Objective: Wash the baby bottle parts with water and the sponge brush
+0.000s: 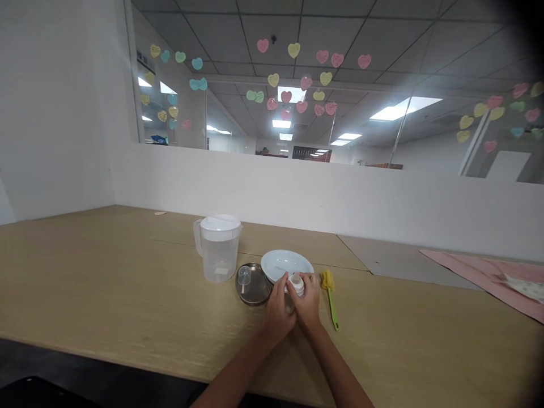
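Both my hands close round a baby bottle (296,285) with a white screw ring and a pale teat on top. My left hand (279,309) wraps its left side, and my right hand (309,300) grips the ring area from the right. Most of the bottle's body is hidden by my fingers. Just behind my hands is a white bowl (280,259), with something thin and clear inside that I cannot make out. Left of my hands, a round steel tray (257,292) bears a clear dome cap (243,276). A bottle brush (331,303) with a yellow sponge head and green handle lies to the right.
A clear plastic pitcher (220,255) with a white lid stands left of the bowl, behind the tray. Pink cloth (471,272) covers the table's far right, beside a grey mat (395,263). A white wall (272,192) with a window borders the wooden table (127,283).
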The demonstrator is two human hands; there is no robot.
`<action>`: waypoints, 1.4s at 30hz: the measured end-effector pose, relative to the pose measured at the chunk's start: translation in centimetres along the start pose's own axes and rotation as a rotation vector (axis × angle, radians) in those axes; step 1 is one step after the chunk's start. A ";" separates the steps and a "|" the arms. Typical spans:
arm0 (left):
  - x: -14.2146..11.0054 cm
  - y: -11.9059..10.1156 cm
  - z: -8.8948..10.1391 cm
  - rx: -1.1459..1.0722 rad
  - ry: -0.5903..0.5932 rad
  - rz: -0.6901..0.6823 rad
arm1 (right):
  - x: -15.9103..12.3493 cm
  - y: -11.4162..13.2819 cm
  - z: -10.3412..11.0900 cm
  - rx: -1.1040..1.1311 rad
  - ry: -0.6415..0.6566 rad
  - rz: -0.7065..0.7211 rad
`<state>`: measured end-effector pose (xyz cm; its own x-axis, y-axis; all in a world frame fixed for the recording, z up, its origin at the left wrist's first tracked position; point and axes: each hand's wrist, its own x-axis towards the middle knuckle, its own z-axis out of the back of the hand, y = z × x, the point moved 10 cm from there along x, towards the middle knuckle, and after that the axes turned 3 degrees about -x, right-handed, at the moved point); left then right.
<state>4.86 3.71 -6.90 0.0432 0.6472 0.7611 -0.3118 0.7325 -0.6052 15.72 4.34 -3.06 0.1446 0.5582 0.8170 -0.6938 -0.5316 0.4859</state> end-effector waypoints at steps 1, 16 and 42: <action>0.0 0.1 0.0 0.003 0.004 0.010 | 0.0 -0.1 0.1 -0.006 -0.008 -0.005; 0.0 0.1 -0.2 -0.016 0.054 0.051 | -0.5 -1.5 -0.3 0.239 0.017 -0.084; -0.1 0.8 -0.1 -0.013 0.029 0.099 | -0.4 -0.4 -0.5 0.143 0.069 0.032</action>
<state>4.66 4.25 -7.42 0.0401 0.7221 0.6906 -0.3035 0.6673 -0.6802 15.60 4.61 -3.70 0.0716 0.5790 0.8122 -0.5893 -0.6324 0.5028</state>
